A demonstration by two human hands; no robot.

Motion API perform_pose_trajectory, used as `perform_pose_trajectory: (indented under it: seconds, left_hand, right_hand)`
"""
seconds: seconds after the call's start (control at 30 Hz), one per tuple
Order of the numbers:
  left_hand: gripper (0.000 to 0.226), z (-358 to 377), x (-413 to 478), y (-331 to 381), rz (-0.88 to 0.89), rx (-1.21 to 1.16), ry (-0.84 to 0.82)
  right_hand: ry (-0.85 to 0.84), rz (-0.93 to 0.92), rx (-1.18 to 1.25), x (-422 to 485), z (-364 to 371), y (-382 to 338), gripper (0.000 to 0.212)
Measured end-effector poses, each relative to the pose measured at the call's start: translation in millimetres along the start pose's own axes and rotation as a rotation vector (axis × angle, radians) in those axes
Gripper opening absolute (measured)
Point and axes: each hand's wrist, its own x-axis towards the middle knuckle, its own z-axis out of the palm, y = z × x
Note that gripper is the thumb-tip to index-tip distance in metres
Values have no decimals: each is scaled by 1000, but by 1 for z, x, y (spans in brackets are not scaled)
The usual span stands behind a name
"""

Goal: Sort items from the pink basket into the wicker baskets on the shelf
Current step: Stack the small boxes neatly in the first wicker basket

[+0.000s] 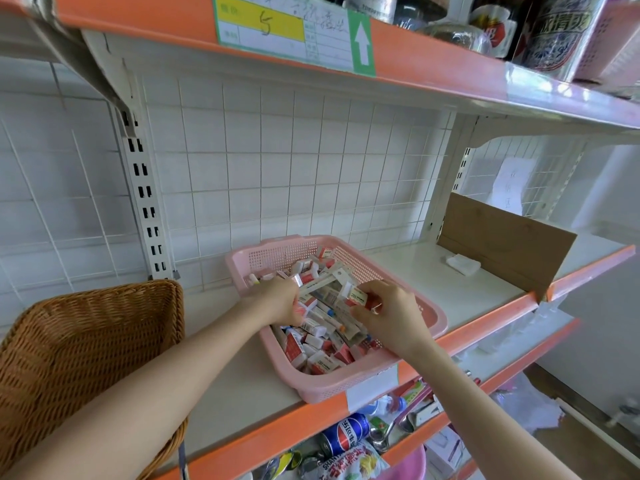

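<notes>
The pink basket stands on the white shelf, filled with several small red-and-white eraser packs and longer pencil packs. My left hand reaches into its left side, fingers curled round a few small packs. My right hand is over the middle of the pink basket and pinches a white eraser marked 2B. One wicker basket sits at the left of the shelf, under my left forearm; its inside looks bare.
A cardboard divider stands upright to the right of the pink basket, with a small white packet beside it. An orange-edged shelf hangs overhead with cans and bottles. Below are a blue can and snack bags.
</notes>
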Motion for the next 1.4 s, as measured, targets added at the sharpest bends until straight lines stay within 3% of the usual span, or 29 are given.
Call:
perform_pose_trajectory:
  seconds: [0.13, 0.23, 0.33, 0.4, 0.47, 0.7, 0.83, 0.93, 1.13, 1.4]
  left_hand:
    - [16, -2, 1, 0, -24, -36, 18]
    - [19, -5, 2, -4, -13, -252, 84]
    - [24, -19, -7, 1, -39, -734, 85]
    - [22, -27, -16, 4, -80, -1209, -17]
    - [16, -32, -26, 5, -74, -1514, -96]
    - [27, -32, -52, 9, 71, -1859, -194]
    - [38, -29, -63, 12, 140, -1906, -181]
    - [41, -26, -69, 16, 121, -1807, -54]
    - [37, -23, -90, 16, 44, -1331, 289]
    - [37, -25, -147, -20, -128, -807, 492]
  right_hand:
    - [-3, 12, -1, -1, -1, 2, 14]
    - [-17, 21, 4, -1, -2, 2, 11]
    - [-20, 23, 8, -1, -1, 2, 7]
    - [-31, 33, 15, 0, -1, 2, 10]
    - [-43, 39, 26, 0, -1, 2, 11]
    - [-56, 50, 88, 0, -5, 0, 13]
    - [-67, 48, 144, -1, -10, -1, 16]
    - [-72, 15, 166, -3, -13, -2, 14]
    - [-80, -100, 205, -2, -7, -10, 14]
    - [-67, -204, 298, -13, 23, -58, 27]
